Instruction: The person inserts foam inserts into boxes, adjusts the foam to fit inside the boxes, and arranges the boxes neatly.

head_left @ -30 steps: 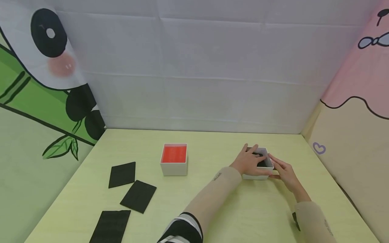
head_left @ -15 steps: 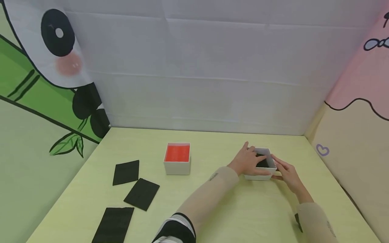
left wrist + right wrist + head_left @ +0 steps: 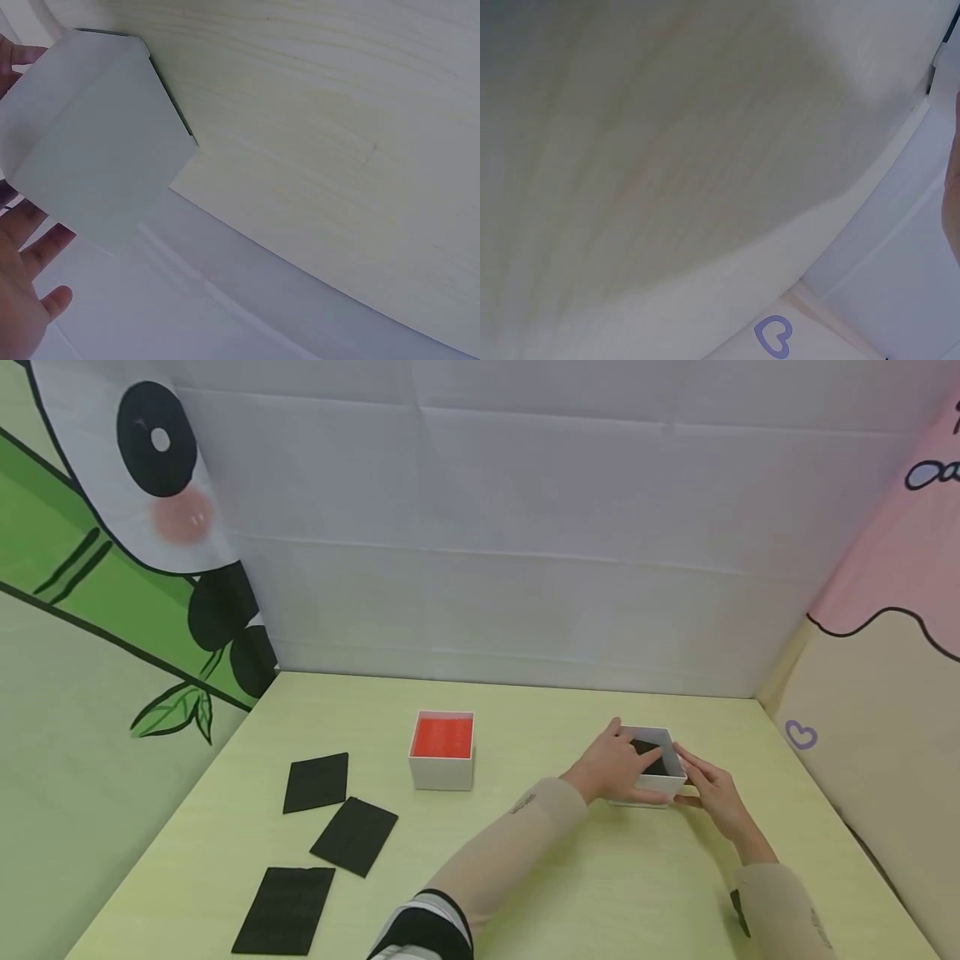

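Note:
A white open box (image 3: 677, 768) with a black sheet (image 3: 649, 757) inside stands at the right of the table. My left hand (image 3: 609, 766) grips it from the left, one finger reaching over the opening and the thumb along the front wall. On the other side, my right hand (image 3: 712, 789) holds the box by its right wall. The left wrist view shows the pale box wall (image 3: 97, 135) with the left hand's fingers (image 3: 49, 247) beside it. Only a sliver of the right hand (image 3: 952, 187) appears in the right wrist view.
Another white box (image 3: 441, 774), filled with red, stands left of centre on the pale wooden table (image 3: 540, 902). Several black sheets lie at the left: a back one (image 3: 316, 782), a middle one (image 3: 355, 837) and a front one (image 3: 284, 911). A white sheet wall (image 3: 487, 527) closes the back.
The whole head view has shifted slightly. Both hands stay at the box, with the left hand's fingers slightly changed in position over the opening.

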